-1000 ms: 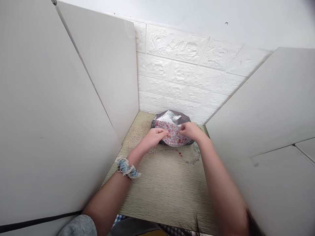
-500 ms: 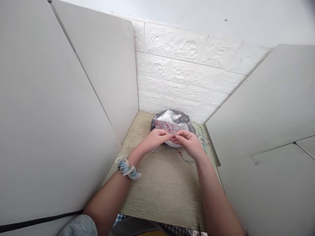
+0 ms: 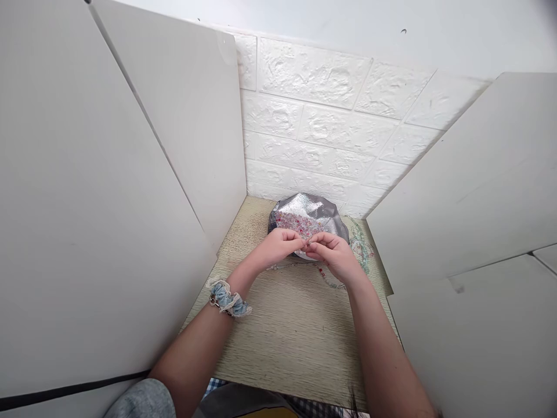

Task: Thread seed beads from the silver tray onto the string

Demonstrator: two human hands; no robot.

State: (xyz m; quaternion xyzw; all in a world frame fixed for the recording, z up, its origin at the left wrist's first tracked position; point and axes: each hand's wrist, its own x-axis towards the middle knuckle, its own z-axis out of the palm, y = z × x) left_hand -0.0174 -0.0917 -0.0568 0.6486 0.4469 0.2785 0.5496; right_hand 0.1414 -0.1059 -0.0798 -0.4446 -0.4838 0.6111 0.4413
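**Both hands pinched together over the bead dish**

White panels stand on both sides of the frame, with a white brick-pattern wall (image 3: pixel 331 116) across the upper middle. Between them lies a pale wood-grain tabletop (image 3: pixel 296 331).

We note a shiny silver dish (image 3: pixel 311 209) at the far end of the tabletop, just below the wall, holding a heap of small pink and mixed-colour beads (image 3: pixel 296 223).

Left hand (image 3: pixel 278 247) and right hand (image 3: pixel 333 255) meet at centre frame, right in front of the dish's near edge. Fingers of both are curled inward, thumb and forefinger tips pressed together in a pinch, the two pinches almost touching. What sits between the tips is too small for us to tell.

Bead strands (image 3: pixel 331 281) lie on the tabletop beneath and just below the hands; a greenish beaded strand (image 3: pixel 361 247) lies to the right of the dish.

Left wrist wears a blue scrunchie with lace edging (image 3: pixel 227 297).
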